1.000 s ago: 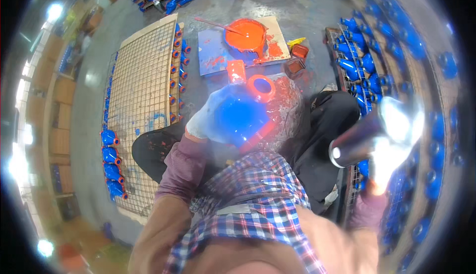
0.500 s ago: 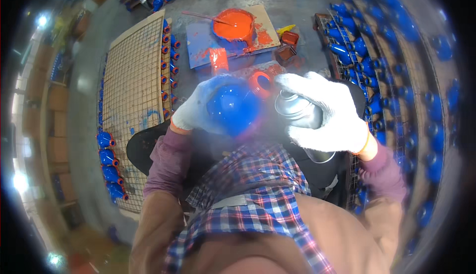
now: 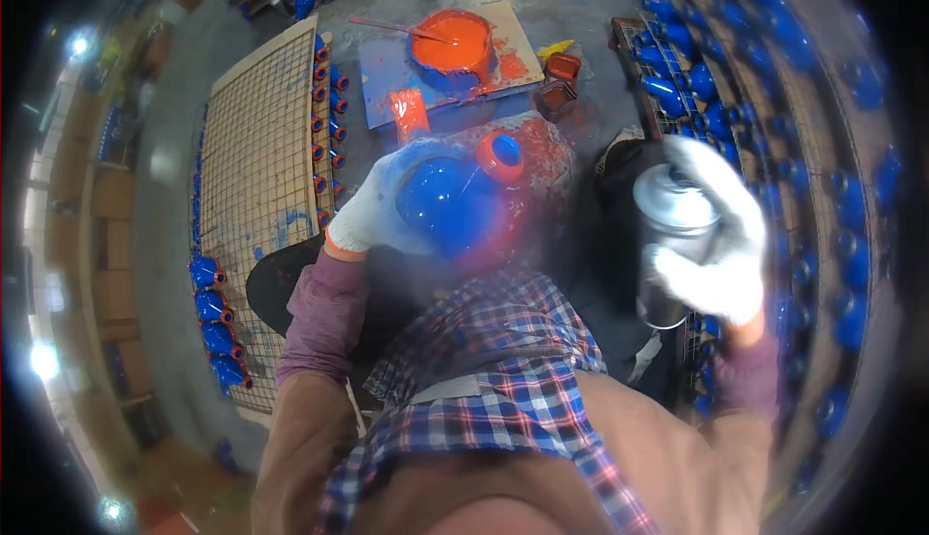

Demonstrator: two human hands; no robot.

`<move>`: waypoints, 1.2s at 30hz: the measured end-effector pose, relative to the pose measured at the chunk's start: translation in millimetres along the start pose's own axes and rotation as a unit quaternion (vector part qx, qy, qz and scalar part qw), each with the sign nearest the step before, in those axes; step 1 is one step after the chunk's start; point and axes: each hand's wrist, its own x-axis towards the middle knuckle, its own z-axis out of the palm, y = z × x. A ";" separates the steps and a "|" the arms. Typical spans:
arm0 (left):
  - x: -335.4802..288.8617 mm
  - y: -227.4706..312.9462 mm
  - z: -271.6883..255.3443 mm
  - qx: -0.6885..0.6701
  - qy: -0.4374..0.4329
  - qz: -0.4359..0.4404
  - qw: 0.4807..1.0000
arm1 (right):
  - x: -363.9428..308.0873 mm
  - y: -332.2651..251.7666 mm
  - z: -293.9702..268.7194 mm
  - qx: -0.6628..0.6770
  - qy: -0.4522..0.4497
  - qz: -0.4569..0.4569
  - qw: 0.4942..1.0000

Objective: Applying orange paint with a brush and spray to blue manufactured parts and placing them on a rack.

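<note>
My left hand (image 3: 373, 204), in a white glove stained blue, is wrapped round the side of a glossy blue vase (image 3: 440, 204). The vase's orange-red mouth (image 3: 500, 156) tilts up and away to the right, with a blue inside. Off to the right, my gloved right hand (image 3: 733, 264) grips a silver spray can (image 3: 673, 208), held upright and apart from the vase. Motion blurs that hand, and a blurry haze covers the vase's lower right side.
Beyond my hands, a paint pot (image 3: 453, 46) with orange-red paint and a stick stands on a smeared board (image 3: 518, 46). An orange-red brush (image 3: 408, 109) lies at its near edge. Wire racks (image 3: 256, 129) with blue vases flank me; dark red containers (image 3: 558, 85) sit right of the board.
My right hand has swung the spray can to the right, away from the vase. My left hand has shifted slightly left with the vase, whose mouth now points more upward.
</note>
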 end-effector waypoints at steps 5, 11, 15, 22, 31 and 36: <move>-11.7 -19.2 0.1 -0.037 0.016 -0.057 0.998 | -68.9 37.0 -25.9 -0.061 0.208 0.168 0.962; -27.2 -51.8 25.2 -0.351 0.111 -0.118 0.922 | -208.5 158.9 32.0 -0.241 0.144 0.388 0.878; -29.2 -53.4 44.7 -0.537 0.205 -0.167 0.801 | -312.4 229.2 88.7 -0.290 0.156 0.449 0.831; -12.1 -50.3 47.5 -0.576 0.238 -0.218 0.751 | -300.0 193.3 95.8 -0.319 0.126 0.531 0.775; -6.2 -41.6 74.7 -0.762 0.190 -0.048 0.618 | -35.3 38.5 111.4 -0.103 0.107 0.050 0.988; -9.9 -40.3 85.5 -0.715 0.228 -0.074 0.657 | 0.0 45.7 181.3 -0.032 -0.005 -0.009 0.999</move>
